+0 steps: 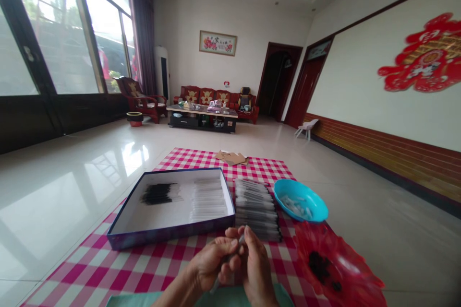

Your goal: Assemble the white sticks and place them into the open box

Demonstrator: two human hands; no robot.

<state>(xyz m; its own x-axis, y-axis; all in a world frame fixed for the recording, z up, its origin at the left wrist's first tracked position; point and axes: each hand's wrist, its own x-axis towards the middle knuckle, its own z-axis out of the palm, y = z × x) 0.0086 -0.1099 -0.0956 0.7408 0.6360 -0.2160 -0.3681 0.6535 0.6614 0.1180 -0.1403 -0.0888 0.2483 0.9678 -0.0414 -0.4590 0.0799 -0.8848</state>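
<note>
**Both hands on one thin stick, near edge of the cloth**

So I'm sitting at the near edge of a red-and-white checked cloth (144, 268) that's lying on the shiny tiled floor (54, 192). My left hand (211, 263) and right hand (257, 271) are meeting in the middle, right in front of me, just above the cloth. Both are holding the same thin stick (216, 286). The left fingers (225, 245) are curling tight around it, with its lower end poking out under my palm. The right fingers (248, 240) are pinching in at the upper end. It's blurry, so I can't tell exactly what the stick is, only that it's pale and pen-like.

Just beyond my hands a flat blue-edged box (162, 237) is lying open. Inside, a bunch of black sticks (158, 194) is sitting toward the left and rows of clear ones (209, 199) toward the right. Just beside the box on its right is a stack of clear tubes (257, 208) with dark ends. Right of that stack a blue bowl (317, 213) is holding small clear bits (297, 206). Nearer to me and right of my hands is a red flower-shaped tray (345, 268) with black specks (319, 266) in it. Some cardboard scraps (232, 157) are lying at the far edge of the cloth.
</note>
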